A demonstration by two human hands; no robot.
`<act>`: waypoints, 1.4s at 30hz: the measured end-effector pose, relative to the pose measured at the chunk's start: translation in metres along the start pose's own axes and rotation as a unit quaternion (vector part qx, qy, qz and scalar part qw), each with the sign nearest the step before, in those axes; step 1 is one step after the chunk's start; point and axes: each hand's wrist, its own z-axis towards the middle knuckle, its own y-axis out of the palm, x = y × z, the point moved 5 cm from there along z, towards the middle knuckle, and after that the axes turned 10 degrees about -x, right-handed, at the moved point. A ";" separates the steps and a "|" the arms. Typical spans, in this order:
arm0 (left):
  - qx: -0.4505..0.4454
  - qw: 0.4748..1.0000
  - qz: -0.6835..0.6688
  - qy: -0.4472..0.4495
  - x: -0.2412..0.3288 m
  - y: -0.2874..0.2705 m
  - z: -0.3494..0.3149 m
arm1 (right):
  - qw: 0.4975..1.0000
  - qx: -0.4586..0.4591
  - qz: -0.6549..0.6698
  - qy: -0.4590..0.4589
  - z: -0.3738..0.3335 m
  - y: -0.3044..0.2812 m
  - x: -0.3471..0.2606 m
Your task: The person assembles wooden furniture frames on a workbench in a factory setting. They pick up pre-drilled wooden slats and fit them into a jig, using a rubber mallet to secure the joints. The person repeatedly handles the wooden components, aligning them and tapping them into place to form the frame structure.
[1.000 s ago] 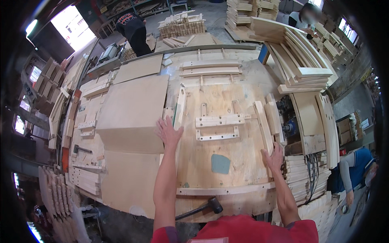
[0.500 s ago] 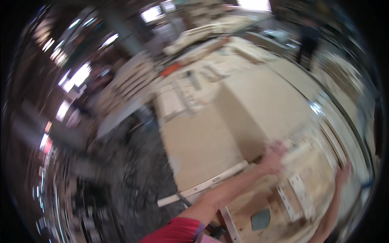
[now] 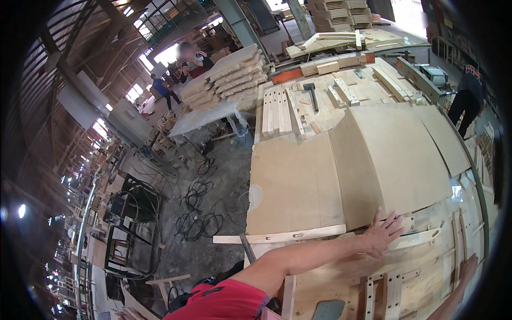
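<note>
Wooden slat [image 3: 413,240] crosswise, seemingly under left hand [image 3: 383,234]

Workbench [image 3: 474,213] at right. Two large plywood sheets [image 3: 394,154] lie on it side by side; beyond them, a row of slats [image 3: 276,111] and a hammer [image 3: 311,93]. At the sheets' near edge rests the left hand [image 3: 383,234], with a long strip [image 3: 280,236] to its left. Cables [image 3: 200,213] lie on the floor left of the bench.
</note>
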 end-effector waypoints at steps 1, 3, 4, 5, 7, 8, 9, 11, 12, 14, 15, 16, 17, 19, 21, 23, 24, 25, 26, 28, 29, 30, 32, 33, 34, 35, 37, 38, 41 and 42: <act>-0.017 1.000 -0.012 0.002 0.003 -0.003 0.004 | 0.999 0.050 -0.009 0.004 -0.017 -0.009 0.005; -0.061 0.998 0.001 -0.010 0.007 -0.008 0.013 | 0.998 0.047 0.010 0.036 -0.053 -0.009 -0.001; -0.088 0.995 0.027 -0.026 0.006 -0.006 0.019 | 0.997 -0.007 0.039 0.060 -0.072 -0.004 -0.014; -0.117 0.992 0.042 -0.027 0.005 0.005 0.024 | 0.994 -0.058 0.056 0.078 -0.088 -0.005 -0.030; 0.005 0.999 -0.008 0.032 -0.008 0.009 0.030 | 0.996 0.094 0.005 -0.004 -0.144 -0.044 -0.026; -0.031 0.998 0.038 -0.030 -0.002 0.008 0.038 | 0.992 0.113 0.056 -0.006 -0.169 -0.055 -0.032; -0.033 0.999 -0.008 -0.041 -0.011 0.011 0.025 | 0.992 0.070 0.108 -0.011 -0.193 -0.054 -0.067; -0.058 0.992 0.104 -0.045 -0.035 0.011 0.010 | 0.997 -0.063 0.050 -0.005 -0.215 -0.077 -0.122; -0.028 0.990 0.114 -0.073 -0.055 0.007 -0.001 | 0.993 -0.095 0.058 -0.024 -0.224 -0.097 -0.147; -0.128 0.982 0.117 -0.075 -0.003 -0.003 0.023 | 0.996 -0.028 0.083 0.027 -0.283 -0.099 -0.124; -0.110 0.985 0.110 -0.076 -0.002 -0.004 0.022 | 0.994 -0.044 0.088 0.040 -0.294 -0.106 -0.126; -0.108 0.986 0.108 -0.063 0.006 -0.003 0.024 | 0.991 -0.080 0.089 0.060 -0.305 -0.104 -0.124; -0.105 0.987 0.104 -0.056 0.012 -0.001 0.024 | 0.989 -0.088 0.087 0.076 -0.313 -0.104 -0.123; -0.108 0.988 0.102 -0.047 0.010 -0.007 0.022 | 0.985 -0.108 0.085 0.104 -0.318 -0.096 -0.133; -0.111 0.988 0.098 -0.049 0.011 -0.006 0.020 | 0.986 -0.100 0.085 0.103 -0.320 -0.085 -0.144; -0.107 0.988 0.098 -0.046 0.009 -0.008 0.019 | 0.985 -0.107 0.095 0.096 -0.310 -0.083 -0.154; -0.107 0.988 0.098 -0.050 0.005 -0.008 0.016 | 0.982 -0.123 0.106 0.091 -0.303 -0.080 -0.161; -0.103 0.989 0.099 -0.049 0.003 -0.009 0.015 | 0.980 -0.138 0.118 0.086 -0.296 -0.078 -0.168; -0.097 0.989 0.100 -0.049 0.001 -0.010 0.015 | 0.978 -0.135 0.138 0.074 -0.290 -0.077 -0.174; -0.099 0.989 0.096 -0.043 0.005 -0.007 0.015 | 0.981 -0.107 0.140 0.080 -0.288 -0.068 -0.172; -0.103 0.989 0.093 -0.041 0.009 -0.005 0.015 | 0.982 -0.093 0.140 0.086 -0.290 -0.064 -0.167; -0.106 0.989 0.092 -0.045 0.007 -0.006 0.014 | 0.982 -0.084 0.146 0.081 -0.288 -0.061 -0.169; -0.099 0.989 0.095 -0.048 0.008 -0.007 0.015 | 0.983 -0.067 0.157 0.074 -0.288 -0.056 -0.168; -0.096 0.989 0.098 -0.050 0.007 -0.007 0.015 | 0.980 -0.070 0.177 0.065 -0.287 -0.056 -0.169; -0.095 0.990 0.095 -0.048 0.007 -0.006 0.014 | 0.976 -0.073 0.196 0.056 -0.287 -0.055 -0.168; -0.093 0.991 0.090 -0.045 0.009 -0.006 0.014 | 0.973 -0.077 0.214 0.049 -0.289 -0.055 -0.167; -0.085 0.991 0.094 -0.052 0.004 -0.007 0.013 | 0.973 -0.078 0.213 0.053 -0.287 -0.060 -0.174; -0.079 0.990 0.100 -0.057 0.000 -0.009 0.012 | 0.972 -0.078 0.214 0.054 -0.283 -0.064 -0.181; -0.076 0.989 0.117 -0.057 -0.003 -0.009 0.010 | 0.967 -0.138 0.208 0.058 -0.272 -0.068 -0.187; -0.075 0.989 0.118 -0.046 0.004 -0.011 0.012 | 0.969 -0.132 0.201 0.053 -0.274 -0.067 -0.180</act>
